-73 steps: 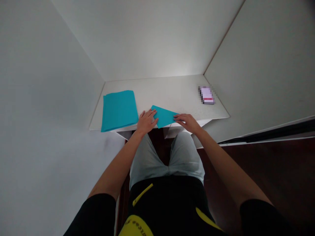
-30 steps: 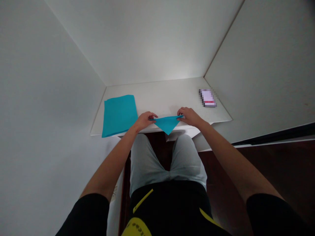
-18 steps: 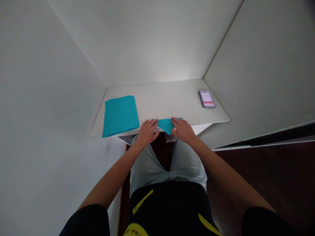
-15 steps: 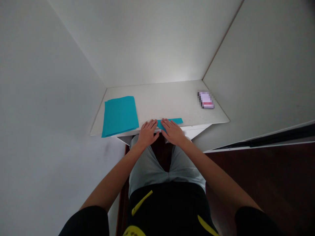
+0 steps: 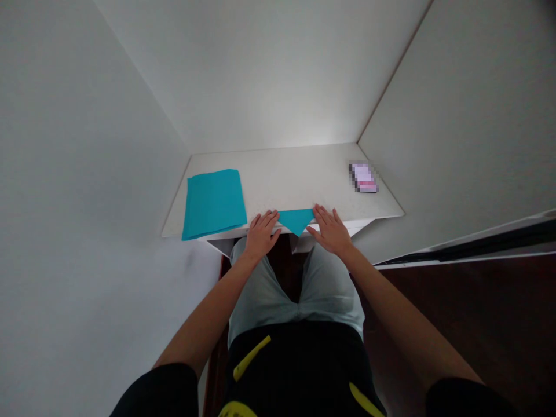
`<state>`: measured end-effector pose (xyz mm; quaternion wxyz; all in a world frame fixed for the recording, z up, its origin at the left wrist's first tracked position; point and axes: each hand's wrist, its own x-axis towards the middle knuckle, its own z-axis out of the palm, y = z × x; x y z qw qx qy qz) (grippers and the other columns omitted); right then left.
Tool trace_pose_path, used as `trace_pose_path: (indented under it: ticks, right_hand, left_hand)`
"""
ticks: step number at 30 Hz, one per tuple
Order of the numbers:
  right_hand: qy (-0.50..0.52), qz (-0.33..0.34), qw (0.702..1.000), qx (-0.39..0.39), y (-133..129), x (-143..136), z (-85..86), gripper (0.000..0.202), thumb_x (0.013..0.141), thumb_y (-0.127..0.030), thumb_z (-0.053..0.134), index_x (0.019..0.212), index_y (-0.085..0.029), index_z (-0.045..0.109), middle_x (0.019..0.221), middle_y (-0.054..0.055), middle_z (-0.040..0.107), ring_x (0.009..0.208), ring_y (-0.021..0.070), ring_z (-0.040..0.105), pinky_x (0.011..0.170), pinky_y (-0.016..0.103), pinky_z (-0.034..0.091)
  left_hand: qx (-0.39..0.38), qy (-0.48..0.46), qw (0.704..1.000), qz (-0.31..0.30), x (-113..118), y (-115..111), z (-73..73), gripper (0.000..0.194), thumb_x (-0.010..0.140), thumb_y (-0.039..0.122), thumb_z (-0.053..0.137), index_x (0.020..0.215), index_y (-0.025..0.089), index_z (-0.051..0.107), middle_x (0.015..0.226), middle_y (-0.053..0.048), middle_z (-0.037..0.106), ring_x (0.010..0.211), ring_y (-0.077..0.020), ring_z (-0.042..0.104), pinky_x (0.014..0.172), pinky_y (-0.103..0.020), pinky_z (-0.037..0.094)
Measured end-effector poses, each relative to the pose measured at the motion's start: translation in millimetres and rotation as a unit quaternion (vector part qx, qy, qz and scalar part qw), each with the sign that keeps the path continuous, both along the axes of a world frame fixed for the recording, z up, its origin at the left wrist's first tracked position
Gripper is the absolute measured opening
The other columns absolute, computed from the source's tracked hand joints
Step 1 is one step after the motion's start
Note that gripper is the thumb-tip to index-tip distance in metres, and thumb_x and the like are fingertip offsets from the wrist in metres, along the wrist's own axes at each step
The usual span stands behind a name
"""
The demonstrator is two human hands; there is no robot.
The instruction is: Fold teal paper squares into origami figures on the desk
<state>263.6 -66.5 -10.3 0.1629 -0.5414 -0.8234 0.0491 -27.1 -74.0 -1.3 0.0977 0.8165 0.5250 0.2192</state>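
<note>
A folded sheet of blue paper (image 5: 296,220) lies at the front edge of the white table, its pointed part hanging toward me over the edge. My left hand (image 5: 261,233) rests flat on its left end, fingers stretched out. On its right end lies my right hand (image 5: 330,228), fingers spread and palm down. Both hands cover the ends of the paper, so only its middle shows between them. Neither hand grasps anything.
A stack of blue paper sheets (image 5: 214,202) lies at the left of the white table (image 5: 295,174), overhanging its front edge. A phone with a blurred screen (image 5: 364,177) lies at the back right. Walls enclose the table behind and on both sides.
My right hand has slid right along the folded paper, from close beside the left hand to its right end, uncovering the middle. My left hand has stayed nearly in place.
</note>
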Motion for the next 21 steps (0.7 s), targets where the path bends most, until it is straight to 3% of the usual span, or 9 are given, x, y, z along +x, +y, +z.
trace_pose_path:
  ticks: [5,8,11,15,18,21]
  right_hand:
    - [-0.013,0.025,0.999,0.019,-4.7,17.1,4.4,0.072,0.107,-0.056,0.055,0.166,-0.016,0.047,0.171,0.019,0.047,0.16,0.035,0.043,0.134,0.062,0.024]
    - [0.012,0.0,1.0,0.026,-3.0,16.4,7.1,0.049,0.108,-0.047,0.055,0.147,-0.02,0.066,0.158,0.017,0.064,0.148,0.0329,0.057,0.125,0.055,0.036]
    - [0.062,-0.04,0.997,0.028,10.6,16.0,10.2,0.036,0.109,-0.047,0.052,0.122,-0.023,0.076,0.134,0.014,0.076,0.127,0.0312,0.068,0.112,0.05,0.045]
    - [0.1,-0.091,0.991,-0.006,39.8,17.2,17.0,0.036,0.106,-0.051,0.055,0.108,-0.023,0.076,0.117,0.013,0.076,0.108,0.0304,0.071,0.096,0.046,0.052]
    - [0.042,-0.138,0.989,-0.034,49.9,11.8,27.2,0.031,0.102,-0.047,0.061,0.112,-0.021,0.076,0.124,0.017,0.072,0.116,0.036,0.067,0.099,0.051,0.052]
    - [0.021,-0.144,0.989,0.002,44.7,-7.6,36.3,0.042,0.103,-0.036,0.059,0.14,-0.018,0.067,0.146,0.022,0.064,0.132,0.0399,0.061,0.109,0.056,0.049]
  left_hand:
    - [-0.008,-0.023,1.0,0.005,-4.9,3.5,1.1,0.037,0.108,0.032,0.057,0.141,0.031,0.072,0.154,-0.007,0.069,0.146,-0.0295,0.06,0.129,-0.055,0.037]
    - [-0.027,-0.052,0.998,0.01,-11.5,10.5,7.4,0.026,0.106,0.031,0.061,0.125,0.027,0.079,0.134,-0.009,0.079,0.129,-0.029,0.069,0.117,-0.05,0.048]
    - [-0.063,-0.111,0.991,0.041,-17.1,27.0,16.5,0.022,0.105,0.036,0.065,0.118,0.024,0.079,0.119,-0.008,0.082,0.113,-0.0258,0.073,0.105,-0.042,0.055]
    - [-0.111,-0.142,0.978,0.107,-17.7,54.8,22.8,0.029,0.097,0.042,0.075,0.12,0.024,0.077,0.099,-0.003,0.08,0.09,-0.0224,0.072,0.086,-0.035,0.054]
    - [-0.123,-0.118,0.975,0.145,-12.3,65.8,19.9,0.028,0.093,0.039,0.08,0.116,0.023,0.077,0.091,-0.002,0.077,0.085,-0.0221,0.071,0.083,-0.034,0.051]
    - [-0.104,-0.098,0.977,0.157,-5.4,64.8,15.1,0.022,0.094,0.039,0.079,0.109,0.023,0.077,0.096,-0.004,0.078,0.09,-0.0229,0.071,0.089,-0.036,0.05]
